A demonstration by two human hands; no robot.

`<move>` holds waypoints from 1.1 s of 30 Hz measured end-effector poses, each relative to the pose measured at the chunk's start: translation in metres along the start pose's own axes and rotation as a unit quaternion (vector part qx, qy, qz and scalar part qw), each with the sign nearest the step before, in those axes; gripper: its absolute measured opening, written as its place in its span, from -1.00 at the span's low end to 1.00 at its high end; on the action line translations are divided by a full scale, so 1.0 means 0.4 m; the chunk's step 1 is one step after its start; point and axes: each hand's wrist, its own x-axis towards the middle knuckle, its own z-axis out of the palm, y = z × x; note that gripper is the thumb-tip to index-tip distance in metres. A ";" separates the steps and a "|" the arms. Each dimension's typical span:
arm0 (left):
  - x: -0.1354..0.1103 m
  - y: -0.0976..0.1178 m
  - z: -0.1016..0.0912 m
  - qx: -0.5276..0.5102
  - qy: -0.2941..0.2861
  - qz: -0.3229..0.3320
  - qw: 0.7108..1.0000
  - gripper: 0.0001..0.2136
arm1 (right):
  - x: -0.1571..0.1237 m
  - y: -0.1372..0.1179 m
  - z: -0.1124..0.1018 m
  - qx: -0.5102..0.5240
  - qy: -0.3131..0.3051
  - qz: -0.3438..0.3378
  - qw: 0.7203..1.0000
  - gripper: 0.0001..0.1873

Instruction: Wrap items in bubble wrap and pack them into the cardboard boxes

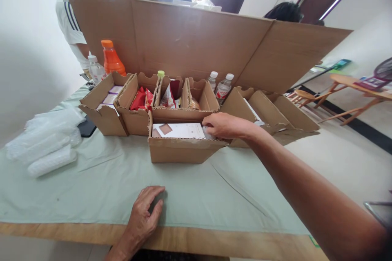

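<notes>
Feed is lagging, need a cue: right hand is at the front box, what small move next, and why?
Probably press the white packet down into the front box: the right hand rests on its end; the left hand lies on the cloth.

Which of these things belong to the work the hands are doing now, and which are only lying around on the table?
In use: right hand, reaching into front cardboard box, touching white carton; left hand, resting on green cloth.
Lying about: orange bottle, water bottles, red snack packets, plastic wrap.
</notes>
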 end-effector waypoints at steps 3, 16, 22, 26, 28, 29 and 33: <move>-0.001 -0.002 0.005 0.005 -0.002 -0.001 1.000 -0.77 | -0.001 -0.001 0.015 -0.008 -0.005 0.002 1.000 -0.77; 0.149 -0.013 -0.133 -0.008 0.066 -0.214 0.975 -0.26 | -0.249 0.115 0.196 0.284 0.368 0.093 0.881 -0.58; 0.288 -0.037 -0.035 -0.233 -0.028 -0.179 0.955 -0.01 | -0.142 0.009 0.396 0.441 0.268 0.016 0.856 -0.37; 0.189 0.009 -0.015 -0.231 -0.035 -0.172 0.957 -0.09 | -0.207 -0.072 0.450 0.455 0.319 0.073 0.828 -0.58; 0.133 0.029 -0.059 -0.220 -0.036 -0.180 0.958 -0.13 | -0.254 -0.112 0.451 0.451 0.347 0.072 0.819 -0.56; 0.119 0.036 -0.090 -0.219 -0.023 -0.179 0.959 -0.15 | -0.266 -0.131 0.442 0.445 0.359 0.057 0.819 -0.53; 0.177 0.058 -0.169 -0.220 0.068 -0.150 0.962 -0.13 | -0.245 -0.160 0.372 0.419 0.353 -0.007 0.836 -0.51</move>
